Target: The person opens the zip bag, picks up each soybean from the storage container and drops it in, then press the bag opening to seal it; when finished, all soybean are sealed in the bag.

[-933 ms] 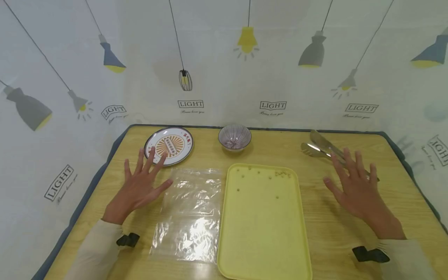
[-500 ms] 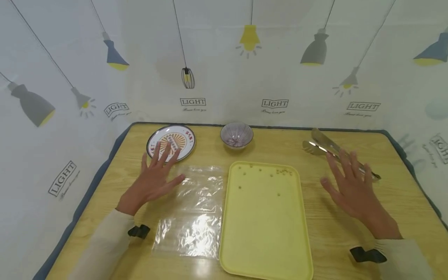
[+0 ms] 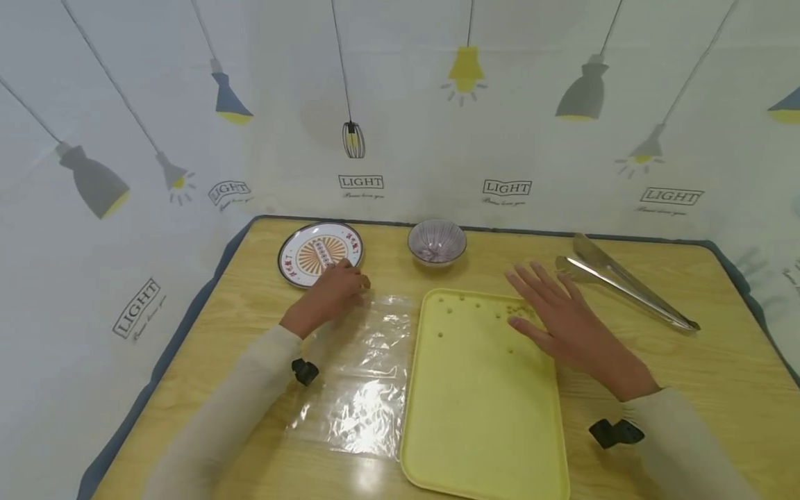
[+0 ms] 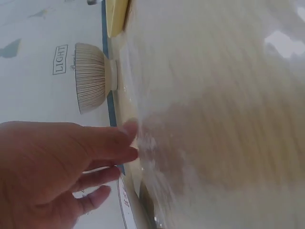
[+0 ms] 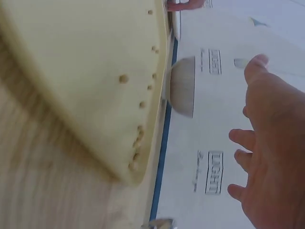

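My left hand (image 3: pixel 331 295) is at the top edge of a clear plastic bag (image 3: pixel 381 361) lying flat on the table. In the left wrist view its thumb and index fingertips are right at the bag's edge, with a small gap between them. My right hand (image 3: pixel 565 319) hovers with fingers extended over the upper right corner of a yellow tray (image 3: pixel 481 417) and holds nothing. Small round tan pieces (image 5: pixel 124 78) are scattered near the tray's far end, several bunched in its far right corner, partly hidden by the right hand in the head view.
Behind the left hand sits a white plate (image 3: pixel 306 253) with an orange sunburst print. A ribbed purplish bowl (image 3: pixel 436 243) stands at the table's back edge. Metal tongs (image 3: pixel 637 288) lie at the right. A wall covering (image 3: pixel 412 153) printed with lamps surrounds the wooden table (image 3: pixel 687 389).
My left hand has moved right, from over the plate's front to the bag's top edge, its fingers bending in. My right hand has moved left, from beside the tongs to over the tray's corner.
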A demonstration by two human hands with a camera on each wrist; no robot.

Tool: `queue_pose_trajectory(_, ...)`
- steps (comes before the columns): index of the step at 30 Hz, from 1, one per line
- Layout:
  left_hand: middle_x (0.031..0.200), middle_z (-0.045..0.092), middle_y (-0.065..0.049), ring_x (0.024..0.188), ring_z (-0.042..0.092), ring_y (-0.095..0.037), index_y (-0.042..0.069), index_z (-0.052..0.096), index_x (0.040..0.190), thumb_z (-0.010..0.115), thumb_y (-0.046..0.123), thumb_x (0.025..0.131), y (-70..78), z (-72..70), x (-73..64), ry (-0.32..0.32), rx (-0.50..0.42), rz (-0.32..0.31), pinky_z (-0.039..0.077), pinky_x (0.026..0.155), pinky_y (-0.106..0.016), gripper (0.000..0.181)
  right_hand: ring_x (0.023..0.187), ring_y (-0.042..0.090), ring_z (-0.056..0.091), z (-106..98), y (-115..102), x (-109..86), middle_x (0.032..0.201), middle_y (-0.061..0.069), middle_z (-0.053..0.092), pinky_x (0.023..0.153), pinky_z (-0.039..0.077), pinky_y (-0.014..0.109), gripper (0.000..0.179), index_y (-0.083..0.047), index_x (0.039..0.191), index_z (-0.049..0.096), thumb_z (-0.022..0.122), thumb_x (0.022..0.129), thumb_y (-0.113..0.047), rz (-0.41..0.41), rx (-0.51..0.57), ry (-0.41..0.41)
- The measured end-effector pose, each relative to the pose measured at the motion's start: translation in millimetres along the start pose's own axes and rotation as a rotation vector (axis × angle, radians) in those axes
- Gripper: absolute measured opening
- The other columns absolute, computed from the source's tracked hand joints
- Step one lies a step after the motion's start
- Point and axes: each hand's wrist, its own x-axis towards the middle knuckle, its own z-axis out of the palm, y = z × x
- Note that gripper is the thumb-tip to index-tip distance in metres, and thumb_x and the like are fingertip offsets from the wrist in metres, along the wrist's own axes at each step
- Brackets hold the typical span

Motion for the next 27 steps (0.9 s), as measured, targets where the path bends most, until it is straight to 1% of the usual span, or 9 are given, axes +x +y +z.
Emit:
queue_pose_trajectory(4,0.094,0.072,-0.008,0.090,0.058,-0.027,0.009,0.074,0.095,0.079,0.012,0.085,-1.5,3.0,5.4,-0.054,0.002,0.000,0.052,0.081,-0.042,0.011,0.153,0.039,0.027,1.8,-16.7,20.1,0.163,0.014,0.035,0.121,0.024,0.064,0.073,-0.015,0.160,0.029,0.062,0.099,-0.041,-0.085,-0.033,-0.008)
queue_pose_trajectory(7,0.088,0.070,-0.006,0.086,0.057,-0.026,0.010,0.071,0.088,0.078,0.010,0.084,-2.3,2.4,5.6,-0.087,-0.027,-0.009,0.050,0.080,-0.043,0.009,0.147,0.039,0.038,7.1,-30.4,34.3,0.156,0.016,0.045,0.117,0.034,0.061,0.067,-0.010,0.154,0.041,0.065,0.098,-0.039,-0.144,-0.026,-0.013)
queue_pose_trajectory(11,0.081,0.067,-0.002,0.080,0.058,-0.022,0.011,0.068,0.083,0.074,0.003,0.083,-1.8,-1.7,8.3,-0.072,-0.062,0.019,0.050,0.079,-0.041,0.009,0.136,0.034,0.053,7.2,-51.6,56.7,0.144,0.014,0.058,0.112,0.045,0.054,0.056,-0.007,0.144,0.055,0.066,0.098,-0.038,-0.166,0.024,-0.037)
queue_pose_trajectory(12,0.079,0.067,-0.001,0.078,0.057,-0.021,0.011,0.067,0.081,0.072,0.001,0.083,-0.6,-3.9,9.6,-0.056,-0.056,0.035,0.050,0.078,-0.040,0.012,0.133,0.032,0.055,5.9,-56.8,63.6,0.141,0.013,0.060,0.110,0.047,0.052,0.054,-0.007,0.141,0.057,0.066,0.098,-0.038,-0.161,0.029,-0.044)
queue_pose_trajectory(16,0.078,0.063,-0.001,0.077,0.051,-0.019,0.011,0.063,0.080,0.066,-0.004,0.087,4.0,-13.8,0.1,0.038,-0.014,0.078,0.044,0.074,-0.036,0.017,0.123,0.032,0.063,10.3,-81.0,99.8,0.131,0.013,0.068,0.102,0.053,0.048,0.042,-0.005,0.129,0.067,0.068,0.097,-0.032,-0.178,0.062,-0.057)
queue_pose_trajectory(18,0.081,0.063,-0.001,0.080,0.048,-0.020,0.011,0.062,0.084,0.066,-0.002,0.090,9.5,-21.2,-5.5,0.096,0.010,0.100,0.041,0.074,-0.035,0.015,0.115,0.030,0.067,13.8,-89.9,117.5,0.124,0.013,0.072,0.097,0.056,0.046,0.035,-0.004,0.123,0.071,0.067,0.098,-0.027,-0.186,0.125,-0.074)
queue_pose_trajectory(21,0.088,0.063,-0.002,0.085,0.049,-0.020,0.010,0.065,0.091,0.069,0.001,0.090,18.2,-30.5,-13.7,0.197,0.050,0.168,0.042,0.076,-0.036,0.011,0.104,0.025,0.070,20.7,-98.4,138.8,0.115,0.011,0.075,0.089,0.059,0.040,0.026,-0.004,0.116,0.075,0.066,0.099,-0.022,-0.179,0.265,-0.121)
queue_pose_trajectory(24,0.093,0.062,-0.002,0.089,0.050,-0.021,0.011,0.065,0.096,0.068,-0.005,0.088,23.6,-34.7,-20.0,0.286,0.100,0.238,0.043,0.081,-0.036,0.018,0.088,0.015,0.069,30.3,-101.4,155.1,0.105,0.007,0.077,0.076,0.057,0.031,0.020,-0.005,0.109,0.078,0.066,0.098,-0.018,-0.189,0.373,-0.168)
queue_pose_trajectory(27,0.096,0.063,-0.001,0.093,0.052,-0.021,0.011,0.066,0.098,0.068,-0.009,0.085,25.8,-36.4,-25.7,0.350,0.139,0.263,0.044,0.084,-0.036,0.024,0.082,0.010,0.067,37.8,-105.0,165.1,0.100,0.006,0.078,0.071,0.054,0.025,0.018,-0.006,0.105,0.079,0.068,0.097,-0.018,-0.213,0.435,-0.220)
